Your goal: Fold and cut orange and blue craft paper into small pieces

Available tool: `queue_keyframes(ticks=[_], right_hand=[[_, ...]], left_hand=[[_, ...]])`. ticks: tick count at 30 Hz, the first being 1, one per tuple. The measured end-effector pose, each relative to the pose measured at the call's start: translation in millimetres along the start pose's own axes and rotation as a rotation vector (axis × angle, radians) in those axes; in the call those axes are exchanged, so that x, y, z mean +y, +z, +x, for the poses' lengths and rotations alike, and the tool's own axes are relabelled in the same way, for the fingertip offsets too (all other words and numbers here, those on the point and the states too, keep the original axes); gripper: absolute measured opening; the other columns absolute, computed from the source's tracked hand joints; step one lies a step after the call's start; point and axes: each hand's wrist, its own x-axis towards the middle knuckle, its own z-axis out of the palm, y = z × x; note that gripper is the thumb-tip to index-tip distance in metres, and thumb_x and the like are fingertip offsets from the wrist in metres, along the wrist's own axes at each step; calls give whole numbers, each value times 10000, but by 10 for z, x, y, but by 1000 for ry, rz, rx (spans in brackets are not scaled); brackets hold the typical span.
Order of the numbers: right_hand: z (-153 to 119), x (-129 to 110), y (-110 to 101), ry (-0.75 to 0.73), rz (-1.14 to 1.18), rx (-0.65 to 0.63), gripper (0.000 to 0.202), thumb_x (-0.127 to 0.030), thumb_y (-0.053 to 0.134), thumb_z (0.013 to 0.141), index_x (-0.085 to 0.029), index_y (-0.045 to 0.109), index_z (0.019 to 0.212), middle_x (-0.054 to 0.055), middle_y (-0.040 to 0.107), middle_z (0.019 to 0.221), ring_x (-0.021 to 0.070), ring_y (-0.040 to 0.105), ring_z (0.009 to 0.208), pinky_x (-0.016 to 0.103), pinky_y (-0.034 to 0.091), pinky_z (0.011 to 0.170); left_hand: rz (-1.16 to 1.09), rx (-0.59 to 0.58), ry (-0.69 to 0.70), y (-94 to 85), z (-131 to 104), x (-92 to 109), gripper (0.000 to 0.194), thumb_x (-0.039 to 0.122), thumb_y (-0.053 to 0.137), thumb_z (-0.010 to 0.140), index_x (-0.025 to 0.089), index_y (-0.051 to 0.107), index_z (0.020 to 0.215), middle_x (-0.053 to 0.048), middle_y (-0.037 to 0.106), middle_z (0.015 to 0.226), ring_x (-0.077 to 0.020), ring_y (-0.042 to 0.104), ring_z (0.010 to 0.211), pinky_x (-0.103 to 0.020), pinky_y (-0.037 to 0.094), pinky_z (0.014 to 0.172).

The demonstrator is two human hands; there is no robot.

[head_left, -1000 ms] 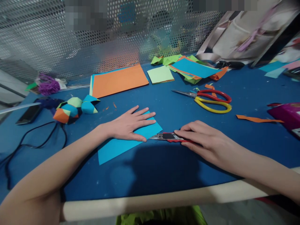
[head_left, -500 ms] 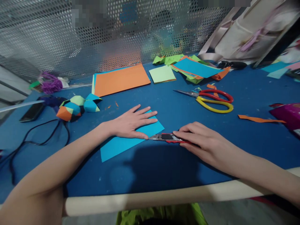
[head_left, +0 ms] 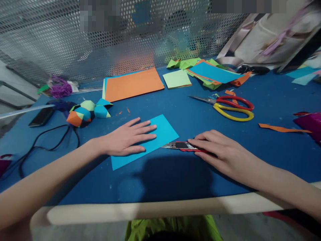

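Note:
Under my left hand (head_left: 130,138) lies a blue sheet of paper (head_left: 163,129), set at a slant on the dark blue tabletop (head_left: 175,180). That hand rests flat on the paper's left part with its fingers spread. My right hand (head_left: 220,150) grips a red and silver utility knife (head_left: 182,145) laid nearly level on the table. The knife's tip points left and meets the paper's lower right edge, close to its right corner. Whether the tip is between layers of the paper I cannot tell.
Scissors (head_left: 234,106) with red and yellow handles lie beyond my right hand. Orange sheets (head_left: 135,83), a pale green stack (head_left: 177,79) and a blue-topped pile (head_left: 215,72) line the metal mesh. Folded paper shapes (head_left: 86,112), a phone (head_left: 41,116) and a black cord (head_left: 42,135) are left.
My left hand has slid left and down across the paper, baring more of its upper right part. The knife stays at the paper's lower edge, and the view has shifted slightly.

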Motion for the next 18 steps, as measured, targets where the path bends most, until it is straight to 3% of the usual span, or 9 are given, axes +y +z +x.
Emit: queue_keyframes(ticks=[5, 18], right_hand=[[20, -24, 14, 2, -14, 4, 332, -211, 440, 1001, -98, 664, 1218, 146, 657, 1022, 237, 604, 929, 363, 515, 768], [42, -88, -1, 13, 40, -39, 318, -220, 461, 998, -153, 644, 1249, 120, 661, 1053, 220, 616, 954, 348, 525, 786]], left_hand=[[21, -30, -35, 147, -144, -10, 534, 488, 268, 1045, 303, 295, 1545, -25, 194, 1647, -212, 65, 1541, -480, 4, 1240], [30, -14, -49, 182, -125, 4, 544, 503, 261, 1044, 305, 285, 1549, -16, 170, 1653, -214, 53, 1541, -474, -4, 1238]])
